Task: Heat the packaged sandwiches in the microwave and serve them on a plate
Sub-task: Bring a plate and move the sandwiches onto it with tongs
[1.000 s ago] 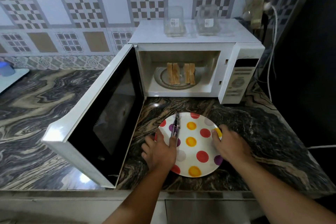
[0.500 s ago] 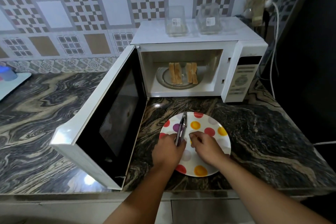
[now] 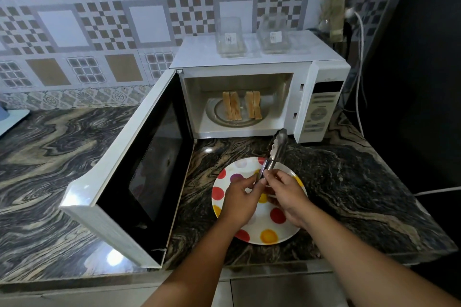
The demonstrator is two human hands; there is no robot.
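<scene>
Both the left hand and right hand pinch the metal scalloped-tip tongs above the white polka-dot round plate on the marbled tabletop

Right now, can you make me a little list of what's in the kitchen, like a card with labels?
microwave: white microwave, door open
inside: two sandwiches standing on the glass turntable
on top: two clear empty packages
plate: polka-dot plate on the marble counter, no food on it yet
tongs: metal tongs, tips pointing toward the microwave
left hand: pinches the tongs' handle end
right hand: pinches the tongs' handle end too
</scene>
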